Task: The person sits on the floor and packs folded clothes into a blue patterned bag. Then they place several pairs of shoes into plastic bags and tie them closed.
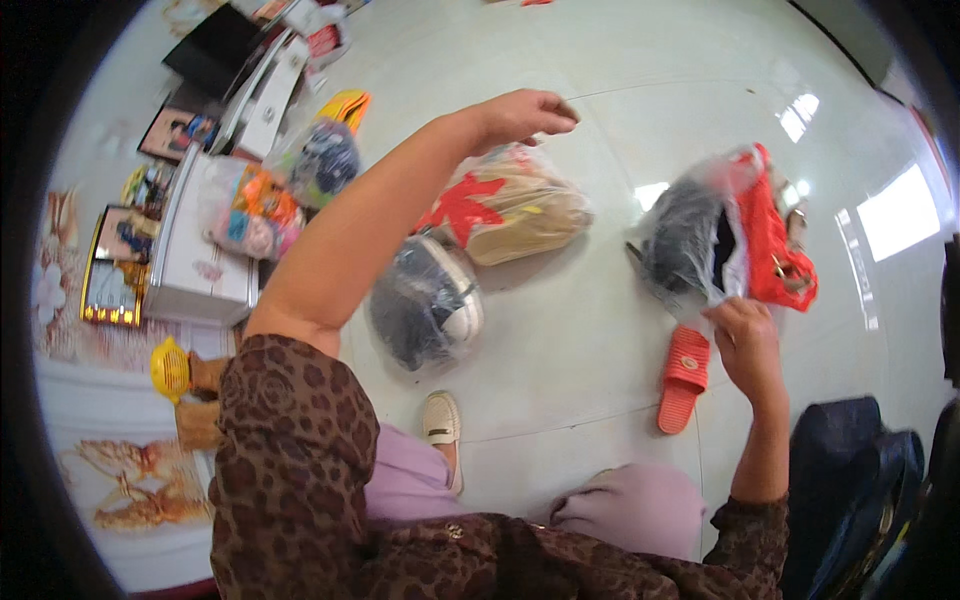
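My left hand (530, 116) reaches out over the floor, fingers bent and apart, with nothing seen in it. Below it lies a clear plastic bag with tan contents (532, 214) and a red leaf-like shape. Nearer me sits a clear plastic bag with dark and white contents (424, 304). My right hand (746, 330) pinches the edge of another clear plastic bag (679, 232) that holds something dark. A red cloth item (776, 247) with metal rings lies against that bag's right side.
A red slipper (684, 381) lies below my right hand. A dark blue bag (847, 465) stands at the right. On the left, a white cabinet (202, 262) bears picture frames and a bag of colourful items (259, 210). Another filled plastic bag (326, 161) is beside it.
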Demonstrator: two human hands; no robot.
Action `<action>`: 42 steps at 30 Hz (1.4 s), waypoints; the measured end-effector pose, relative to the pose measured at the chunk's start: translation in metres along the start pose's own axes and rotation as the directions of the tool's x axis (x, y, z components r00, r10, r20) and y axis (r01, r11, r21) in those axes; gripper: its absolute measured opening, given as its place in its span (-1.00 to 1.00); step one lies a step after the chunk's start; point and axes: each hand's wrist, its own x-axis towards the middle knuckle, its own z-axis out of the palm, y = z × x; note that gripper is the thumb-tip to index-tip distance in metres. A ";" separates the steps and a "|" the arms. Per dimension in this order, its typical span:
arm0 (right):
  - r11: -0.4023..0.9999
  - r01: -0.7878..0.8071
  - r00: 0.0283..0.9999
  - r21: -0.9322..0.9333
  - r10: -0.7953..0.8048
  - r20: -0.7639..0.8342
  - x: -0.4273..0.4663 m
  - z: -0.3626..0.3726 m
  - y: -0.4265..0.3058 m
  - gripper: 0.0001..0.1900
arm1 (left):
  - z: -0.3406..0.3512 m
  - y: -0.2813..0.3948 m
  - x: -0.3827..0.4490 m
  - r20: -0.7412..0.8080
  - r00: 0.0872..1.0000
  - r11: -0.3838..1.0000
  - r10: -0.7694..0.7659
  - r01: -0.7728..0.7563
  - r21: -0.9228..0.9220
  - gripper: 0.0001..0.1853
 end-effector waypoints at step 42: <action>0.790 -0.427 0.604 0.441 -0.114 0.789 0.069 0.263 -0.094 -0.50 | 0.165 -0.297 -0.270 0.038 0.999 0.448 -0.006 0.037 -0.893 -0.26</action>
